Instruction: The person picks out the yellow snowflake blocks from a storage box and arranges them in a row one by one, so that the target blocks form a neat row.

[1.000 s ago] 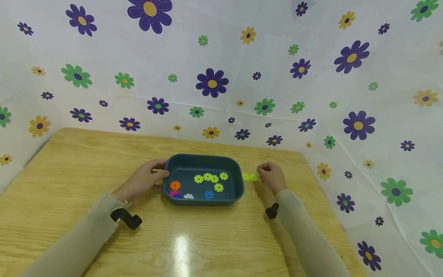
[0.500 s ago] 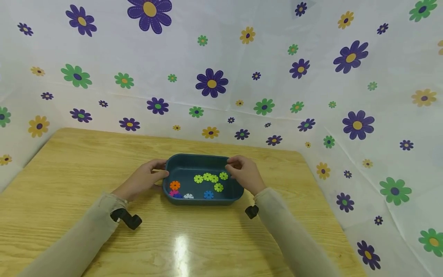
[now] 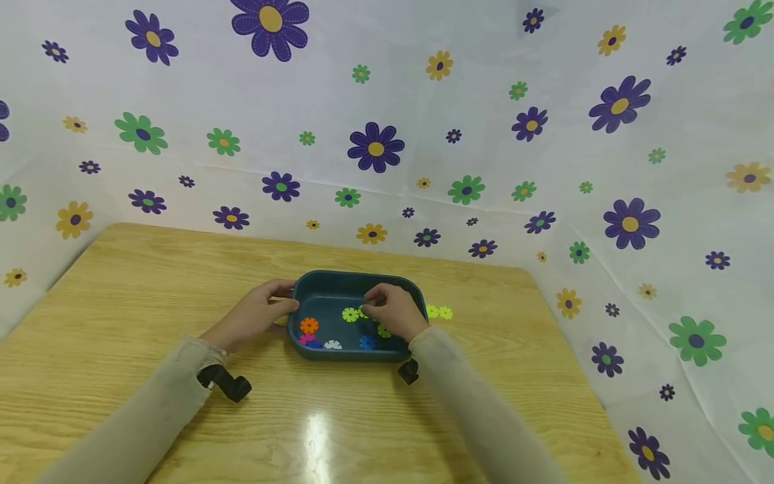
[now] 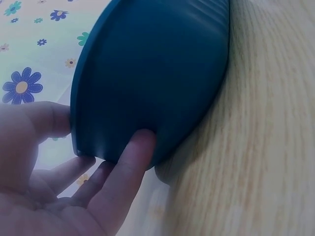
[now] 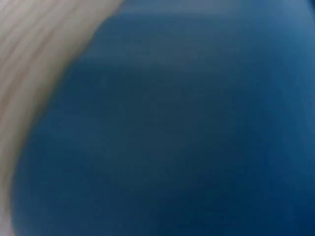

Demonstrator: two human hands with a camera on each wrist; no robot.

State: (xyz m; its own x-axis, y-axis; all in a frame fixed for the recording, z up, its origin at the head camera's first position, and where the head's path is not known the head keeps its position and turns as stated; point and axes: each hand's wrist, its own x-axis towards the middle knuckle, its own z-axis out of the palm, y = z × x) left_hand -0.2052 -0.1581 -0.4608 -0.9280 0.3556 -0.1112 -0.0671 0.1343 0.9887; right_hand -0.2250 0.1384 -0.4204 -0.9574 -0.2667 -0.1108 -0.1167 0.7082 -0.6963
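Note:
A dark teal plastic basin (image 3: 351, 355) stands on the wooden table. My left hand (image 3: 259, 310) holds its left end, with the thumb at the rim and fingers against the outer wall in the left wrist view. My right hand (image 3: 396, 312) is inside the basin, fingers bent, fingertips at the yellow-green snowflake discs; whether it pinches one is hidden. A yellow-green disc (image 3: 350, 314) shows left of the fingertips. An orange disc (image 3: 309, 326), a pink disc (image 3: 307, 339), a white disc (image 3: 332, 345) and a blue disc (image 3: 367, 343) lie nearer the front wall.
Two yellow-green discs (image 3: 439, 312) lie end to end on the table, just right of the basin. The wooden table (image 3: 242, 430) meets a white flower-print cloth (image 3: 326, 161) at the back and right. The right wrist view is blurred.
My right hand has moved left, from beside the two discs on the table, over the basin's right rim and down into the basin. My left hand has stayed at the left end.

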